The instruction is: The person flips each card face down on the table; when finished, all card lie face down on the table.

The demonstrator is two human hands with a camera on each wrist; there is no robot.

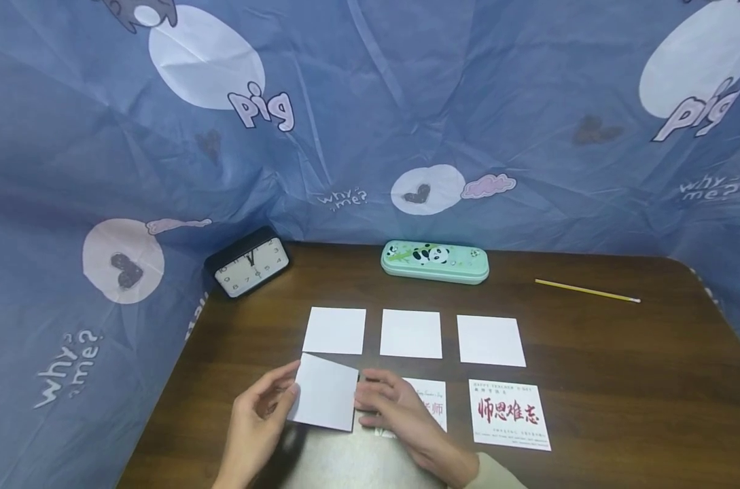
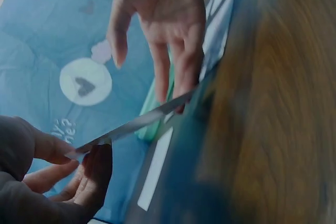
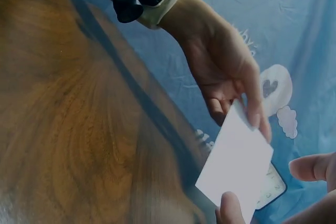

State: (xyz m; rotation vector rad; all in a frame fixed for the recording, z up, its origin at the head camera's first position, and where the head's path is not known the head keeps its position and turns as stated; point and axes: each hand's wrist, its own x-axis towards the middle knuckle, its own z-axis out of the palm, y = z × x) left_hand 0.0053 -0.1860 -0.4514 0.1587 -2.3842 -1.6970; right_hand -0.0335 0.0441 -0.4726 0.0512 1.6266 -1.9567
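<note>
A white square card (image 1: 325,394) is held up over the near side of the table, its blank face toward the head view. My left hand (image 1: 261,406) pinches it by the left edge between thumb and fingers. At the card's right edge are the extended fingers of my right hand (image 1: 406,418); in the right wrist view the thumb (image 3: 310,167) stands apart from the card. Beneath the right hand lies a card with red characters (image 1: 435,409), partly hidden. Another card with red characters (image 1: 509,415) lies face up to its right.
Three blank white cards (image 1: 335,331) lie in a row behind the hands. Farther back are a black clock (image 1: 250,265), a mint panda pencil case (image 1: 433,263) and a yellow pencil (image 1: 584,290). A blue printed cloth (image 1: 357,136) hangs around the table (image 1: 639,380).
</note>
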